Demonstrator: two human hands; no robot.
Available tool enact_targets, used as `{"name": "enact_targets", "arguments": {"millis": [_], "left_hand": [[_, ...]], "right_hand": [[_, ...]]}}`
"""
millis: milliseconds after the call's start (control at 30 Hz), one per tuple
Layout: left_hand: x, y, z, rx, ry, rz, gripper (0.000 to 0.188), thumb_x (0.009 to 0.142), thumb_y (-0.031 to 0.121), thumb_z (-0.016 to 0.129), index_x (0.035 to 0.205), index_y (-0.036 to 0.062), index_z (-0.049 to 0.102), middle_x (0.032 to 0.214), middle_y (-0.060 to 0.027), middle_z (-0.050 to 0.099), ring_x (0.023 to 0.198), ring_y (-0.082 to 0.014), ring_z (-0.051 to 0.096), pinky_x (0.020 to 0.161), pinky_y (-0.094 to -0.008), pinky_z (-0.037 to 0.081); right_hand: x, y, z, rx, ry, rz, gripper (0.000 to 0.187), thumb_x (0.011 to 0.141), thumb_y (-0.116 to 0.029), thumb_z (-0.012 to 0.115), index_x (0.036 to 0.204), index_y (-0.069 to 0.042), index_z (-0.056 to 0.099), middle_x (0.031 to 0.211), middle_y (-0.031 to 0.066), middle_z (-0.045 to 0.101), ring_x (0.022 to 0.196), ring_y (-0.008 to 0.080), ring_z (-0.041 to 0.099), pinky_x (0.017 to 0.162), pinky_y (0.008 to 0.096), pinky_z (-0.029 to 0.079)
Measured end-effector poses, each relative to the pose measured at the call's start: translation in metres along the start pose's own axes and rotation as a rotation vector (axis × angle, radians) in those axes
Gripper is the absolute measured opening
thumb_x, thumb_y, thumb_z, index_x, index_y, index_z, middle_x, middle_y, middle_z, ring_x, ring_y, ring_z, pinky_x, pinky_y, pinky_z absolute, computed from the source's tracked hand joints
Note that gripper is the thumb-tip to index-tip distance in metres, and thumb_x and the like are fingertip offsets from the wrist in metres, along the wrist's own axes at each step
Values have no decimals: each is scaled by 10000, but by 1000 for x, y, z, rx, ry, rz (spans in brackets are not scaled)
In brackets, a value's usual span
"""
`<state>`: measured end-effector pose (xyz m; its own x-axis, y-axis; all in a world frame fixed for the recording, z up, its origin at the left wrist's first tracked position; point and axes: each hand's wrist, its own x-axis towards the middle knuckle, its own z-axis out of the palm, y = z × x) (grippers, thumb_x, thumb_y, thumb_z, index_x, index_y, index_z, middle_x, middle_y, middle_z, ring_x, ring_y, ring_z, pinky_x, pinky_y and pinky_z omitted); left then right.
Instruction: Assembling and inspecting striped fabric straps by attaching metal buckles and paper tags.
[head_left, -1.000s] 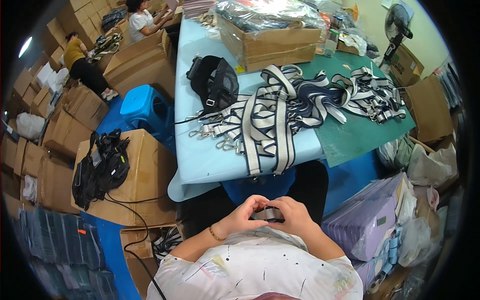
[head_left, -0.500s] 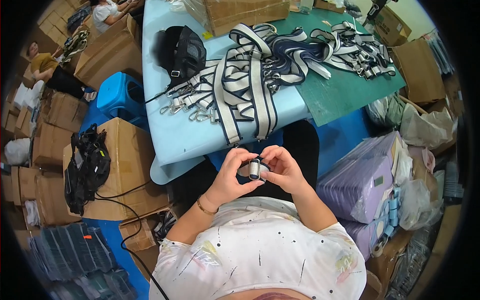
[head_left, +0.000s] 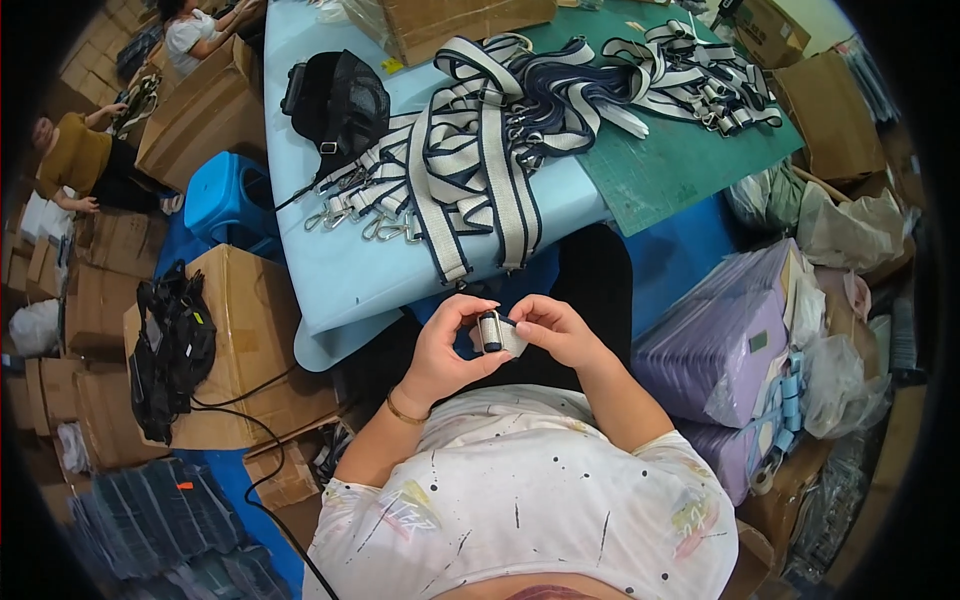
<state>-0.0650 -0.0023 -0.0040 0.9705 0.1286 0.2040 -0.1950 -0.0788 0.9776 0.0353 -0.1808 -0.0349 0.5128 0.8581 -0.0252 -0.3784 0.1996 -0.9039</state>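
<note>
Close to the body, above the lap and just off the near edge of the worktop (head_left: 340, 290), both hands meet around one small piece: a short end of white strap (head_left: 508, 338) with a dark buckle or slider (head_left: 490, 331) on it. The left hand (head_left: 448, 345) curls around it, thumb and fingers pinching the dark piece from the left side. The right hand (head_left: 556, 330) pinches the white strap end from the right, fingers bent and close together. Both wrists are turned inward, elbows out.

The step in hand seems to be fitting or adjusting the hardware on this strap end. I judge that the next move calls for a firm pinch on the buckle while the other fingers feed or pull the webbing straight, without twisting it.

Farther away, on the light blue worktop, lies a pile of white straps with navy edges (head_left: 480, 160), their metal clips (head_left: 365, 215) toward the left edge. Beyond it is a black mesh cap (head_left: 340, 100), and a green cutting mat (head_left: 680, 165) covers the right part.
</note>
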Motion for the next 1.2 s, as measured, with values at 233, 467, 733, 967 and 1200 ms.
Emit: {"name": "enact_targets", "arguments": {"millis": [233,467,733,967,1200], "left_hand": [[5,9,9,388,-76,134,500,643,174,804,1069,49,575,954,-100,570,875,-261,550,769,-335,466],[11,20,19,416,-109,316,494,593,170,805,998,26,561,913,-118,574,812,-281,559,720,-341,475],[5,17,6,462,-41,299,429,603,145,779,957,31,565,852,-113,573,725,-261,568,675,-310,491],[8,2,-25,4,-26,1,431,682,111,757,1038,-5,543,941,-37,500,799,-94,516,734,-214,446],[33,37,-34,1,4,-7,457,715,110,753,1093,6,518,935,-17,539,815,-76,531,751,-211,451]], "right_hand": [[1,-2,6,-81,65,7,122,924,-155,591,914,-39,554,793,-40,548,700,18,483,607,182,390],[-7,-59,26,-26,292,-157,310,828,11,653,1012,-77,419,603,-62,480,544,1,432,492,174,303],[-29,-121,-26,239,595,-401,233,821,-65,636,1010,-104,506,646,-17,524,539,52,487,451,194,347],[-41,-175,-49,153,744,-534,172,841,-94,640,981,-82,541,699,-1,544,635,92,519,565,213,417],[-46,-173,-66,-573,790,-523,122,862,-58,636,960,-93,572,709,-76,518,625,-6,416,558,155,304]]}}
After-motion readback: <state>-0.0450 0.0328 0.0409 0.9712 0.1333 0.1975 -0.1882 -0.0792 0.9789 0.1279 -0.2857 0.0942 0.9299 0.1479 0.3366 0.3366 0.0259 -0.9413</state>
